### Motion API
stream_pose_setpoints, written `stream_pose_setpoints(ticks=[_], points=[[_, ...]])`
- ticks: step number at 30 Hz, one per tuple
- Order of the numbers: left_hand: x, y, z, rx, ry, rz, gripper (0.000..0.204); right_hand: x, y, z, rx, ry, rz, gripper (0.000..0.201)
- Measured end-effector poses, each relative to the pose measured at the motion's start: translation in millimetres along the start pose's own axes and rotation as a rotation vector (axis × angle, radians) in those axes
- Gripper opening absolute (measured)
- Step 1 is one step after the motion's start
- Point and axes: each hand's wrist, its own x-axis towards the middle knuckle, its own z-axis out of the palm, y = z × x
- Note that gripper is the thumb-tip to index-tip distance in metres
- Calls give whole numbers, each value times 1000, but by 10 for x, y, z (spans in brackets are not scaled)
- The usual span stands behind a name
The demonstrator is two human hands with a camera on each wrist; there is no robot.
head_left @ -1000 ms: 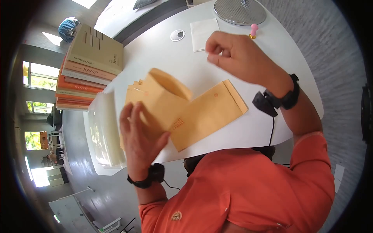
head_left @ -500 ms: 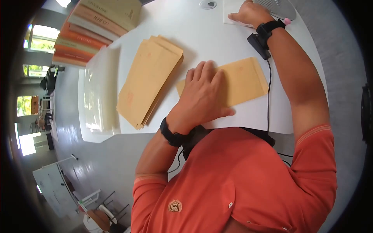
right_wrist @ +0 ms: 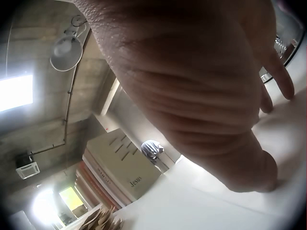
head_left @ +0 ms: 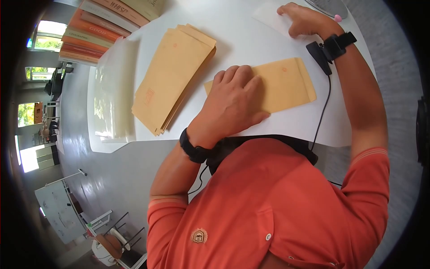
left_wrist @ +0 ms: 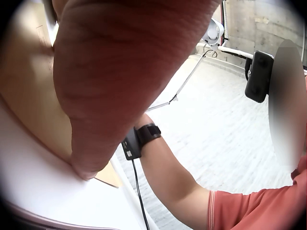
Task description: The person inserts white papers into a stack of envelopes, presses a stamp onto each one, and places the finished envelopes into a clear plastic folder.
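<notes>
In the head view, my left hand (head_left: 233,101) lies over a single tan paper envelope (head_left: 286,85) near the table's front edge, palm down with the thumb out to the side. It hides the envelope's left half. At the far right my right hand (head_left: 307,20) reaches to a thin, whitish translucent sheet (head_left: 268,19), fingers and thumb spread apart at its right side. In the right wrist view, the thumb (right_wrist: 259,175) comes down on the white surface. A fanned stack of tan envelopes (head_left: 174,76) lies left of the left hand.
A clear plastic-wrapped bundle (head_left: 114,98) lies at the table's left end, with stacked books (head_left: 96,31) behind it. A round silver base (head_left: 329,5) and a pink-topped object (head_left: 337,18) stand at the back right. A black cable (head_left: 321,107) hangs from the right wrist camera.
My left hand has let go of the envelope stack, now lying flat, and moved right onto the single envelope. My right hand reached out to the sheet, which has since shifted nearer to me.
</notes>
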Motion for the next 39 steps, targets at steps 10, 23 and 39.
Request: stream_pose_setpoints(ticks=[10, 23, 39], points=[[-349, -16, 38, 44, 37, 54, 70, -641, -14, 245, 45, 6, -112, 69], [-693, 86, -42, 99, 10, -3, 86, -1512, -400, 361, -20, -92, -17, 71], [-741, -42, -217, -29, 33, 59, 28, -2252, -222, 738, 68, 300, -275, 84]])
